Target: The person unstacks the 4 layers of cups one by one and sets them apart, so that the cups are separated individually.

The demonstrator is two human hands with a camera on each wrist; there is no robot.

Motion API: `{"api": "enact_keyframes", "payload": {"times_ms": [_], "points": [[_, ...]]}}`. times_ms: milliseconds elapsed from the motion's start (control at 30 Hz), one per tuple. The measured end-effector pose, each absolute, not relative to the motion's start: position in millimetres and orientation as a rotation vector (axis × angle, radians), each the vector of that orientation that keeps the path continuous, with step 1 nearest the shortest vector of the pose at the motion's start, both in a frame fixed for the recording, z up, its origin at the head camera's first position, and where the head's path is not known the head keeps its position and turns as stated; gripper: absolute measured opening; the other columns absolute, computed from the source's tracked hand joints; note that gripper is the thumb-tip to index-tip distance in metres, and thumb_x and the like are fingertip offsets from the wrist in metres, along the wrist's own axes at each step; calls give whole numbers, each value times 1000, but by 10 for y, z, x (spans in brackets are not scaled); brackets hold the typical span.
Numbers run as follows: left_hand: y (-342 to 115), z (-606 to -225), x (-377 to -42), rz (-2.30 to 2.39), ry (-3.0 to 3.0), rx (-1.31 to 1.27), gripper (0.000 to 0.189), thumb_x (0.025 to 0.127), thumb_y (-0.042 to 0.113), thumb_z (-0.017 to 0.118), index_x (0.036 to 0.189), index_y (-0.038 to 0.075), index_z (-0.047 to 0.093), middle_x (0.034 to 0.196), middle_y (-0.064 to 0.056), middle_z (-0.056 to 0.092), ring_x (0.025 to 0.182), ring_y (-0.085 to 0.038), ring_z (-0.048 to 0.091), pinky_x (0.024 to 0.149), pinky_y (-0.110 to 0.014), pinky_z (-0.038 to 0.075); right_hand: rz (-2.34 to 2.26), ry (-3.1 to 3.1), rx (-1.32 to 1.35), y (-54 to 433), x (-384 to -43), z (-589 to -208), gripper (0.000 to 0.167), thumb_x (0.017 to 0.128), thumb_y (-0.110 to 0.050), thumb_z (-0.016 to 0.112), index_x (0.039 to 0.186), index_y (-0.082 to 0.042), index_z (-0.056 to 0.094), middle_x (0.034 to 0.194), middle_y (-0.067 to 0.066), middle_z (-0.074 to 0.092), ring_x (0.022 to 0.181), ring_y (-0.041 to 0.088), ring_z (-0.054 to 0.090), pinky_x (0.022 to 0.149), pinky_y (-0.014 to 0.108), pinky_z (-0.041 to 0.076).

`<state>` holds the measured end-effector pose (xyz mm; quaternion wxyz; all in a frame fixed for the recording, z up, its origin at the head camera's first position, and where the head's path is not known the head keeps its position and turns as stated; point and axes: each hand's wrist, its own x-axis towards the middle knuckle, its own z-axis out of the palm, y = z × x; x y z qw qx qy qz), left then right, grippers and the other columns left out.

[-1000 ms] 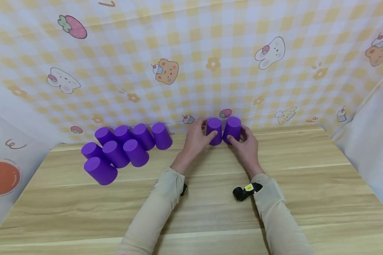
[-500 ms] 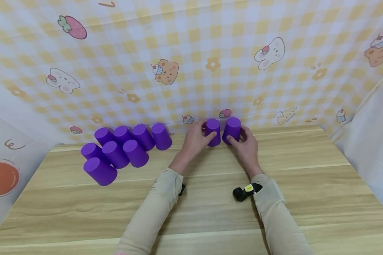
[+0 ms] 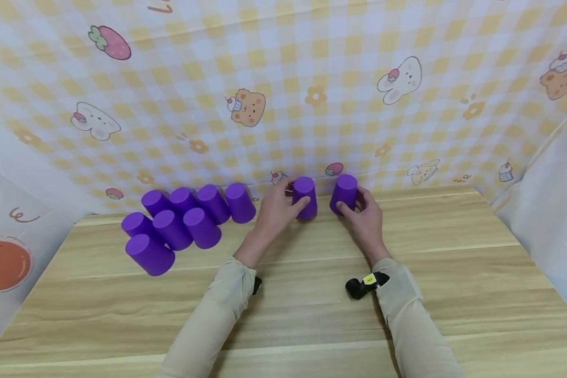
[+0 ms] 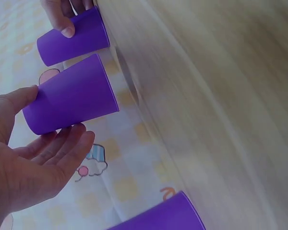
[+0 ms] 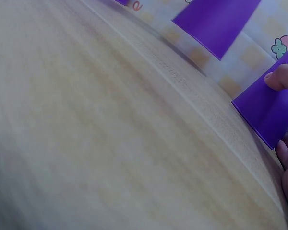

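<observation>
My left hand [image 3: 275, 211] grips an upside-down purple cup [image 3: 304, 191] between thumb and fingers, near the back of the table. In the left wrist view, the rim of this held cup [image 4: 72, 96] appears slightly above the tabletop. To its right, my right hand [image 3: 368, 219] holds a second upside-down purple cup [image 3: 345, 190], with the thumb on its front. In the right wrist view, the rim of that second cup [image 5: 269, 105] is at the table surface. A gap separates the two cups.
Several more upside-down purple cups [image 3: 201, 229] stand grouped on the left of the wooden table [image 3: 302, 315]. The nearest of them, a back-row cup [image 3: 240, 203], is left of my left hand. A checked cloth [image 3: 283, 131] hangs behind the table's back edge.
My left hand has moved left with its cup, widening the gap between the two held cups. My right hand and its cup have stayed in place, as has the group on the left.
</observation>
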<state>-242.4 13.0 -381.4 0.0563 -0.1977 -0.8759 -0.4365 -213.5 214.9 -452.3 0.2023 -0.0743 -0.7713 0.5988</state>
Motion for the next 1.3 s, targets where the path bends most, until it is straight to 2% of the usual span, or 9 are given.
{"api": "enact_keyframes", "payload": {"times_ms": [333, 733, 1300], "points": [[-89, -3863, -2388, -1246, -2673, -561, 51, 81, 21, 73, 123, -1, 54, 106, -14, 62, 97, -27, 59, 83, -35, 49, 1662, -2164, -203, 2151, -2125, -4525, 60, 81, -15, 72, 133, -2, 45, 129, 18, 51, 117, 27, 50, 100, 32, 41], [-226, -3898, -2346, -1221, -2651, -533, 49, 80, 21, 75, 121, 3, 56, 106, -12, 64, 95, -23, 61, 83, -34, 50, 1670, -2162, -208, 2143, -2115, -4507, 60, 81, -14, 72, 133, -1, 45, 129, 18, 51, 117, 27, 49, 100, 32, 40], [-359, -3823, -2325, -1207, -2640, -530, 48, 79, 19, 75, 120, 3, 57, 105, -12, 65, 94, -23, 61, 82, -34, 50, 1673, -2160, -212, 2141, -2118, -4512, 60, 81, -15, 72, 133, -2, 45, 130, 18, 50, 118, 28, 49, 101, 32, 40]]}}
